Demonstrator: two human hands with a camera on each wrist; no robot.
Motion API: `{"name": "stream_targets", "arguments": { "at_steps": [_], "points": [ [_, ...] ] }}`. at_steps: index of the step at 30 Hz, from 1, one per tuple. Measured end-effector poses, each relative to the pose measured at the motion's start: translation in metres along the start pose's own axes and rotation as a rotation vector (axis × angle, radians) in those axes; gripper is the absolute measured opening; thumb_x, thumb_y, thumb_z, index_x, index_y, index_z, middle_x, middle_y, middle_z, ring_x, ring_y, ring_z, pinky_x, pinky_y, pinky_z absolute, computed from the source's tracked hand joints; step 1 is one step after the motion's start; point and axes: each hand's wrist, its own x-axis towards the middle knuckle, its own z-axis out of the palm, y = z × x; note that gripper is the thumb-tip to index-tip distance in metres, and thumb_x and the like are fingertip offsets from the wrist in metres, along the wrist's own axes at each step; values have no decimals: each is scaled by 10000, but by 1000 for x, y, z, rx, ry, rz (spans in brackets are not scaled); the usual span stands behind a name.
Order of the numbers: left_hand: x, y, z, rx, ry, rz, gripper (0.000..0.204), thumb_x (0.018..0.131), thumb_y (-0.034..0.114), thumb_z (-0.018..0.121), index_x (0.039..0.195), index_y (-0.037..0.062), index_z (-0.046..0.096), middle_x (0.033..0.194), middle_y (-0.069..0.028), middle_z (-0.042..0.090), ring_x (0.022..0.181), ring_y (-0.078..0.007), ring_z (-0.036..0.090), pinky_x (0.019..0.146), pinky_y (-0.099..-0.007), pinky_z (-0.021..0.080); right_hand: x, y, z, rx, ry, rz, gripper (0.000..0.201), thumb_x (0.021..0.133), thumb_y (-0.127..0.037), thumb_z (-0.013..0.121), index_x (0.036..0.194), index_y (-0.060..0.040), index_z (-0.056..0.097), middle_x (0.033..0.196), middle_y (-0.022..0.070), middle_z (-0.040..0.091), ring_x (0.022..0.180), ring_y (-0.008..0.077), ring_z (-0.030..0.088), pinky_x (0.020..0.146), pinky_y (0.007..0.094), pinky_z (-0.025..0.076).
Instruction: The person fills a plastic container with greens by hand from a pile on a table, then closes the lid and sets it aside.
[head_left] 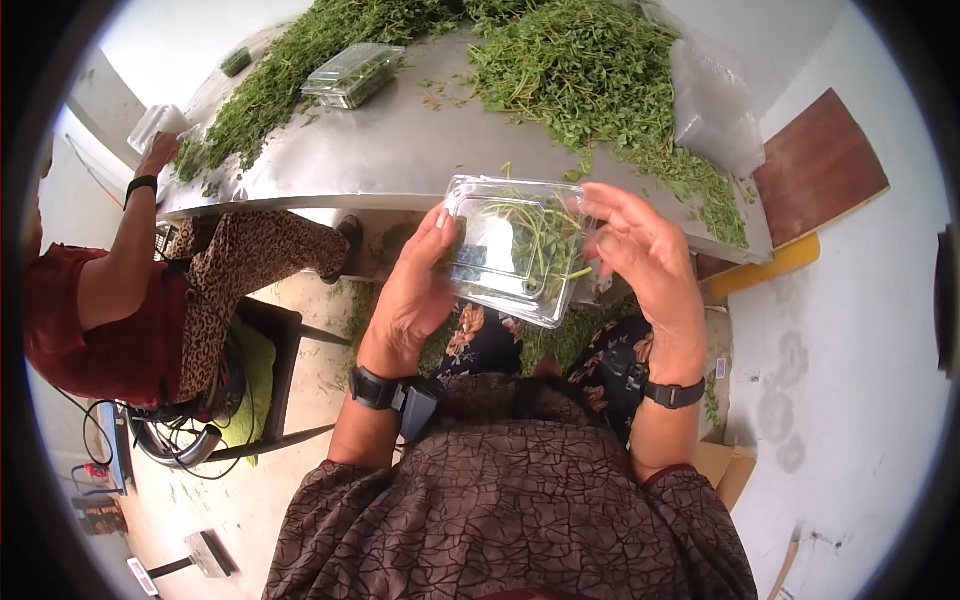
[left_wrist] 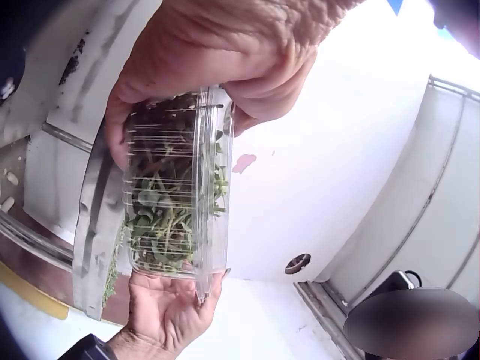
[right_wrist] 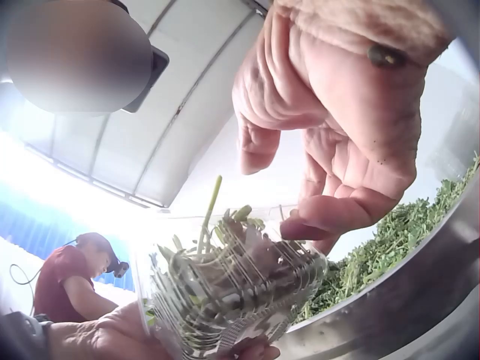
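In the head view, a clear plastic box (head_left: 515,250) with leafy green stems inside is held up over the lap. My left hand (head_left: 410,280) grips its left side, fingers and thumb around it, as the left wrist view of that hand (left_wrist: 217,52) also shows. At the box's right edge, my right hand (head_left: 650,260) has its fingertips close against the plastic. The right wrist view has the right hand (right_wrist: 337,120) above the box (right_wrist: 240,292), thumb apart from it and fingers loosely bent near the rim. Some stems poke out there.
Piles of greens (head_left: 575,70) cover parts of the metal table (head_left: 420,130). Another filled box (head_left: 355,75) stands on it, with stacked clear containers (head_left: 715,110) at the right. A person in red (head_left: 110,310) sits at the left, one hand by the greens.
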Motion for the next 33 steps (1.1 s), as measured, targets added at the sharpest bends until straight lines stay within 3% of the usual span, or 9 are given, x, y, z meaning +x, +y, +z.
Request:
{"name": "stream_targets", "arguments": {
  "at_steps": [3,7,9,21,33],
  "points": [
    [-2,-2,5,-4,15,-19,571,866,325,576,1317,37,376,1250,-79,497,1140,-196,480,957,-364,394,-7,-7,2,-54,-39,-6,582,801,-150,664,1286,30,398,1202,158,509,770,91,514,657,205,433],
    [-2,-3,10,-8,-37,-28,619,841,350,594,1324,32,373,1262,-80,489,1150,-197,472,966,-362,384,-13,-7,-2,-50,-61,-11,668,760,-144,700,1313,33,369,1243,183,481,788,104,509,660,211,438],
    [-3,-4,10,-9,-31,-34,628,835,355,597,1325,32,373,1266,-81,486,1152,-198,471,967,-360,383,-16,-6,-4,83,-95,-27,721,733,-122,712,1336,26,344,1263,191,472,821,114,500,662,214,441],
    [-6,-7,14,-87,-35,-71,615,847,342,586,1332,39,361,1263,-86,483,1144,-204,477,956,-371,400,-19,-4,5,-90,3,-19,693,707,-2,675,1326,10,364,1224,154,514,791,87,498,633,200,431],
    [-7,-7,13,-74,-68,-58,635,833,343,602,1335,41,356,1274,-84,470,1153,-202,468,962,-362,396,-19,-4,4,-89,-63,-22,720,697,-9,690,1333,0,352,1227,141,504,751,79,510,596,188,422]
  ]
}}
